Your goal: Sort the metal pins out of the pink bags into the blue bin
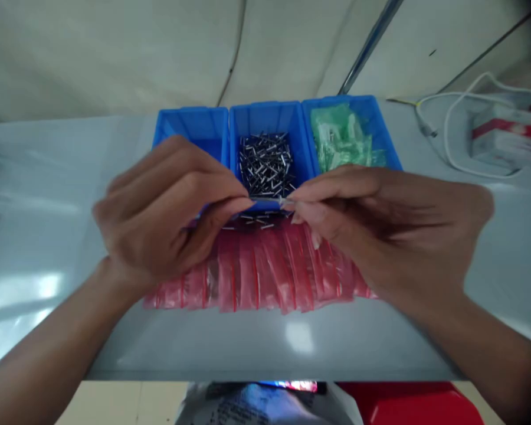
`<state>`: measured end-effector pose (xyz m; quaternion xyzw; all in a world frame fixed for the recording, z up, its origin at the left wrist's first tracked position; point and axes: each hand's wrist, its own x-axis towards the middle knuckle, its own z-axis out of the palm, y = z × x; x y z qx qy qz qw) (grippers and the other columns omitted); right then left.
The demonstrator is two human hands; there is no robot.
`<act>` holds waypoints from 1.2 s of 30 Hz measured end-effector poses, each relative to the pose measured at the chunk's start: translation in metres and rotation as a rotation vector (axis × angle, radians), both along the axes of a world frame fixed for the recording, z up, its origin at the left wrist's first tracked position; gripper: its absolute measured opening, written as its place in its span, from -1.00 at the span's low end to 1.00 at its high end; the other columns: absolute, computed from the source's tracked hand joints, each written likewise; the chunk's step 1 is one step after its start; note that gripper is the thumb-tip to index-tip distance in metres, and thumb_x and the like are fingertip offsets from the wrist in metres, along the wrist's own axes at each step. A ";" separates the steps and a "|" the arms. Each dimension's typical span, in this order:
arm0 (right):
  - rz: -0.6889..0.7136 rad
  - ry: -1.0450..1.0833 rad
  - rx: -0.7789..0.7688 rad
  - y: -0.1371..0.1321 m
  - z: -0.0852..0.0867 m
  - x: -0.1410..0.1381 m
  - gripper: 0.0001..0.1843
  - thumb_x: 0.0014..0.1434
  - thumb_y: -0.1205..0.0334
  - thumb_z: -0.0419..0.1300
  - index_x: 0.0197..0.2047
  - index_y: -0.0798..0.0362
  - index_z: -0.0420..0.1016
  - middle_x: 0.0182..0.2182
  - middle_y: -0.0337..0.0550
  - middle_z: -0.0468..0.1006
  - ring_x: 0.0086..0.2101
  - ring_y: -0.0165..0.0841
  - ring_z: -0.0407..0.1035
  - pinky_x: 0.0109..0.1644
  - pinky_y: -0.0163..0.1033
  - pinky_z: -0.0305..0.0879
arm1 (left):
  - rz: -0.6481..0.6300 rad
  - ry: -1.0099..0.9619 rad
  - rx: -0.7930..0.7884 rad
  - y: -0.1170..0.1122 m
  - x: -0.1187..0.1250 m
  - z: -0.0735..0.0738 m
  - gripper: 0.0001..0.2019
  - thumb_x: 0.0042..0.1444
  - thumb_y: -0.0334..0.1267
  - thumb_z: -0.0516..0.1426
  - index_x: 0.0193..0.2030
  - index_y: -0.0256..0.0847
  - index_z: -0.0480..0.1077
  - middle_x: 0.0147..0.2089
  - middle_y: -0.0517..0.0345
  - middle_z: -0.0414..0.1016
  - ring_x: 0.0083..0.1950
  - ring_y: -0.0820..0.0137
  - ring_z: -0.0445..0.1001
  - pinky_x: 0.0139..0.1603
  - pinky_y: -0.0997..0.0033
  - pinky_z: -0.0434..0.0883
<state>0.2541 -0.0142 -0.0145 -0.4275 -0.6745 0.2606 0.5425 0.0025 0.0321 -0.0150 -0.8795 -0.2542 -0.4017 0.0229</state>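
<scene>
My left hand (163, 206) and my right hand (393, 224) meet in front of the middle blue bin. Between their fingertips stretches a thin silvery pin (268, 200), blurred, with a small pale bit at its right end. Thumb and forefinger of each hand are pinched on it. Behind it, many small metal pins (268, 162) fill the middle bin (265, 112). Just below the hands lies a row of pink plastic zip bags (256, 271), overlapping side by side, with several loose pins (261, 221) near their upper edge.
The left blue bin (190, 121) is partly hidden by my left hand. Green plastic bags (343, 136) fill the right bin (383, 136). A white cable (446, 130) and a red-and-white box (507, 136) lie at right. A red stool (420, 404) stands below the table edge.
</scene>
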 end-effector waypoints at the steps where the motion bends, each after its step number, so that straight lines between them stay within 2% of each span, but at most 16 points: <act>1: -0.015 -0.023 0.002 -0.001 0.000 0.001 -0.83 0.31 0.30 0.52 -0.10 -0.20 0.82 -0.22 -0.36 0.83 -0.33 -0.35 0.68 -0.30 -0.19 0.67 | -0.006 0.003 0.047 0.000 0.001 -0.001 -0.95 0.42 -0.35 0.32 -0.03 -0.18 0.55 -0.16 0.17 0.65 -0.15 0.31 0.65 -0.14 0.18 0.61; 3: -0.035 -0.033 0.010 -0.003 0.000 0.002 -0.80 0.33 0.31 0.51 -0.09 -0.24 0.82 -0.20 -0.38 0.83 -0.31 -0.33 0.69 -0.26 -0.17 0.70 | -0.007 0.007 0.079 -0.001 0.003 -0.002 -0.93 0.44 -0.32 0.31 -0.04 -0.22 0.52 -0.16 0.17 0.66 -0.15 0.34 0.66 -0.15 0.22 0.62; 7: -0.015 -0.017 -0.049 -0.004 0.004 0.003 -0.81 0.34 0.34 0.49 -0.09 -0.20 0.81 -0.21 -0.42 0.82 -0.32 -0.42 0.65 -0.31 -0.25 0.65 | 0.045 0.062 0.069 -0.004 0.003 -0.006 -0.86 0.48 -0.21 0.29 -0.01 -0.23 0.47 0.02 0.12 0.67 -0.02 0.34 0.69 -0.06 0.24 0.68; 11: -0.024 -0.029 -0.060 -0.006 0.006 0.002 -0.88 0.32 0.27 0.52 -0.13 -0.17 0.83 -0.21 -0.44 0.82 -0.29 -0.43 0.66 -0.27 -0.26 0.66 | 0.010 0.118 0.123 -0.003 0.001 -0.007 -0.80 0.56 -0.18 0.13 -0.12 -0.18 0.49 0.04 0.04 0.65 -0.05 0.23 0.67 -0.11 0.08 0.66; 14: -0.153 -0.047 -0.064 -0.004 0.004 0.002 -0.90 0.33 0.20 0.52 -0.10 -0.21 0.85 -0.21 -0.40 0.83 -0.35 -0.37 0.63 -0.35 -0.18 0.60 | 0.064 0.103 0.121 0.001 -0.004 -0.006 -0.80 0.55 -0.13 0.11 0.02 -0.07 0.55 0.06 0.01 0.68 -0.04 0.15 0.67 -0.06 -0.07 0.70; 16: -0.197 -0.090 0.034 0.002 0.003 0.007 -0.84 0.38 0.22 0.47 -0.02 -0.22 0.85 -0.11 -0.35 0.85 -0.27 -0.32 0.69 -0.28 -0.14 0.63 | 0.123 0.132 0.094 0.005 -0.010 -0.004 -0.81 0.50 -0.18 0.16 0.14 -0.02 0.56 0.12 -0.03 0.70 0.00 0.10 0.68 0.00 -0.13 0.73; 19: -0.089 -0.404 0.353 0.015 0.003 0.025 -0.75 0.39 0.34 0.42 0.08 -0.08 0.81 0.13 -0.12 0.81 -0.08 -0.21 0.74 -0.04 -0.08 0.71 | 0.130 0.258 0.057 0.010 -0.018 -0.003 -0.62 0.39 -0.25 0.26 0.31 0.02 0.52 0.34 -0.08 0.64 0.19 -0.02 0.69 0.09 -0.23 0.79; 21: 0.017 -0.705 0.508 0.023 0.005 0.040 -0.76 0.39 0.33 0.42 0.09 -0.03 0.77 0.16 0.01 0.79 -0.07 -0.17 0.72 -0.01 -0.04 0.69 | 0.101 0.347 0.035 0.012 -0.021 -0.002 -0.52 0.38 -0.22 0.27 0.41 0.07 0.47 0.47 -0.06 0.56 0.39 -0.13 0.63 0.20 -0.37 0.79; 23: 0.090 -0.910 0.565 0.028 0.005 0.051 -0.81 0.43 0.28 0.40 0.08 -0.05 0.75 0.10 -0.01 0.78 -0.02 -0.13 0.70 0.01 -0.04 0.67 | 0.087 0.405 0.037 0.011 -0.022 0.000 -0.52 0.37 -0.20 0.29 0.40 0.06 0.49 0.51 -0.06 0.54 0.48 -0.18 0.58 0.26 -0.41 0.79; 25: 0.125 -0.935 0.485 0.028 0.002 0.056 -0.84 0.49 0.24 0.34 0.07 -0.08 0.74 0.06 -0.07 0.77 0.01 -0.16 0.68 0.03 -0.09 0.66 | 0.086 0.446 0.068 0.009 -0.021 0.002 -0.61 0.39 -0.20 0.31 0.32 -0.03 0.53 0.48 -0.13 0.56 0.46 -0.18 0.61 0.24 -0.33 0.83; 28: 0.096 -0.752 0.207 0.025 -0.004 0.055 -0.83 0.54 0.17 0.30 0.08 -0.14 0.73 0.03 -0.20 0.74 -0.09 -0.30 0.67 -0.02 -0.18 0.65 | 0.043 0.468 0.119 0.006 -0.018 0.003 -0.72 0.43 -0.26 0.31 0.21 -0.26 0.53 0.41 -0.31 0.60 0.44 -0.08 0.65 0.32 -0.10 0.82; 29: 0.077 -0.694 0.158 0.024 -0.006 0.053 -0.84 0.53 0.15 0.31 0.07 -0.16 0.73 0.03 -0.24 0.74 -0.13 -0.33 0.67 -0.06 -0.20 0.64 | 0.029 0.469 0.118 0.006 -0.017 0.003 -0.73 0.44 -0.28 0.30 0.20 -0.29 0.53 0.39 -0.33 0.61 0.47 -0.04 0.63 0.38 -0.03 0.79; 31: 0.066 -0.660 0.162 0.024 -0.006 0.050 -0.87 0.51 0.13 0.33 0.04 -0.18 0.74 -0.03 -0.29 0.74 -0.18 -0.36 0.66 -0.15 -0.24 0.62 | 0.008 0.458 0.118 0.005 -0.017 0.002 -0.76 0.46 -0.30 0.29 0.19 -0.30 0.52 0.36 -0.31 0.64 0.50 0.00 0.60 0.42 0.05 0.77; 33: 0.062 -0.686 0.231 0.024 -0.003 0.046 -0.85 0.52 0.15 0.30 0.01 -0.19 0.75 -0.08 -0.32 0.76 -0.21 -0.35 0.66 -0.17 -0.24 0.59 | 0.009 0.452 0.114 0.005 -0.017 0.000 -0.78 0.48 -0.29 0.27 0.19 -0.23 0.52 0.35 -0.22 0.66 0.51 0.03 0.59 0.38 0.07 0.78; 36: 0.061 -0.674 0.347 0.021 0.001 0.035 -0.85 0.51 0.20 0.28 -0.04 -0.18 0.73 -0.12 -0.30 0.76 -0.24 -0.32 0.59 -0.10 -0.15 0.58 | 0.008 0.425 0.101 0.005 -0.018 -0.002 -0.81 0.49 -0.28 0.25 0.18 -0.13 0.52 0.33 -0.06 0.68 0.48 0.08 0.62 0.34 0.09 0.81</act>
